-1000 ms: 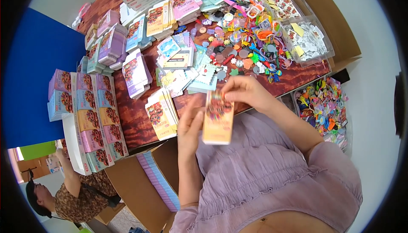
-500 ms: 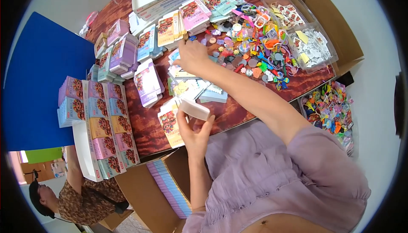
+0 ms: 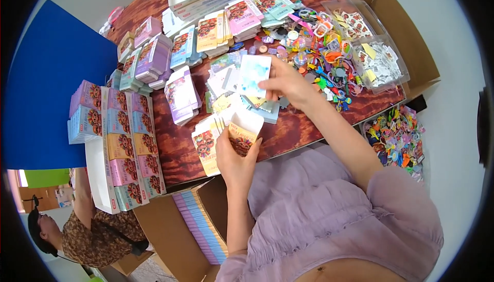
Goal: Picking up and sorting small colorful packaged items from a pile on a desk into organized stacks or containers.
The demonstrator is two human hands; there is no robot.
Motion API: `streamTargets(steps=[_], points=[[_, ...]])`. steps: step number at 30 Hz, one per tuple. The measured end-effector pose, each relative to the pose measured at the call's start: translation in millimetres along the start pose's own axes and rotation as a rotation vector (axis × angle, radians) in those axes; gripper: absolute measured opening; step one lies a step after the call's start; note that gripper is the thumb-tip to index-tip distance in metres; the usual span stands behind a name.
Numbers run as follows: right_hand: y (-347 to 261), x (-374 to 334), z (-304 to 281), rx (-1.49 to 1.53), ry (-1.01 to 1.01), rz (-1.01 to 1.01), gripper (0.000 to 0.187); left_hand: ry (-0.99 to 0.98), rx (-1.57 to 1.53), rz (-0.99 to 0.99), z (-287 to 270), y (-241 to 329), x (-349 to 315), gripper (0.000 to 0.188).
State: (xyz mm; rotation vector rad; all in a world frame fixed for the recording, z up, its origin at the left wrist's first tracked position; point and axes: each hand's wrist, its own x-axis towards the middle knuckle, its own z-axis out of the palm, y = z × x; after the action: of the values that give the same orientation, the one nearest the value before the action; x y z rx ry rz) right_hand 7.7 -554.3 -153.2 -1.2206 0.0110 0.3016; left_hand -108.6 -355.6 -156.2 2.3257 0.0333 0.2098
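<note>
The glossy counter (image 3: 298, 130), streaked in wavy red-brown grain, spreads beneath and beyond the small yellow box (image 3: 241, 142). A ribless-looking brown cardboard carton (image 3: 163, 238) with stiff flaps stands below and to the left of that box. Left of the box, rectangular paperboard trays (image 3: 109, 171) hold rows of flat pastel packs. Up and to its right sprawls a jumbled heap of shiny plastic trinkets (image 3: 329, 71), round, looped and flower-shaped. The left hand (image 3: 234, 162) wraps its fingers round the box's smooth sides, its white-lined end open. Just beyond that end, the right hand (image 3: 289, 82) pinches between its fingers a flat, pale-blue card (image 3: 253, 72) bordered in white.
</note>
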Motion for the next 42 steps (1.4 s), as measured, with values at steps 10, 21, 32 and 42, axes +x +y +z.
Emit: streamTargets(steps=[10, 21, 32, 42], points=[[24, -62, 19, -0.665, 0.237, -0.537, 0.043, -0.009, 0.138, 0.130, 13, 13, 4, 0.071], [30, -76, 32, -0.438, 0.453, -0.347, 0.019, -0.133, -0.025, 0.096, 18, 18, 4, 0.070], [1, -94, -66, -1.046, 0.573, -0.441, 0.013, -0.063, -0.060, 0.066, 16, 12, 6, 0.069], [-5, -85, -136, -1.548, 0.588, -0.446, 0.007, -0.161, -0.166, 0.048, 20, 26, 5, 0.068]])
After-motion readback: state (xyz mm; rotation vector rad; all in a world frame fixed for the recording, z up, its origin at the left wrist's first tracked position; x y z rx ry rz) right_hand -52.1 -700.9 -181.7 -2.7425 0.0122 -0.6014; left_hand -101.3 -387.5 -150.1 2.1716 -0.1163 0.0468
